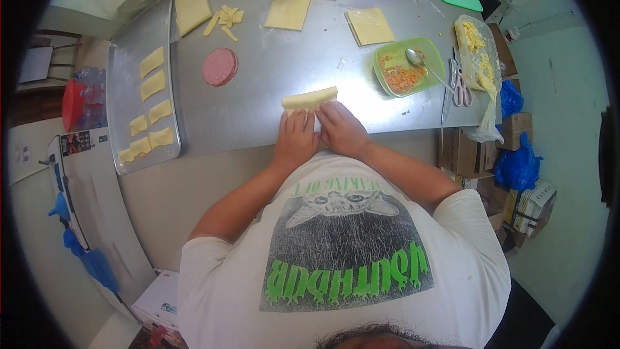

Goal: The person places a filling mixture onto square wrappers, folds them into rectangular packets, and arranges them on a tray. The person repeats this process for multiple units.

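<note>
While left hand (296, 140) and right hand (342, 129) touch its near edge, grip unclear, pale dough (310, 99) lies ahead.

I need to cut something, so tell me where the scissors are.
Head view, right side: the scissors lie on the metal table between the green container and the clear tray.

A food-preparation kitchen, it seems — the metal desk (206, 113) carries a dough roll (309, 99), dough sheets (369, 26), a green food tub (403, 43) and a baking tray (129, 64).
</note>
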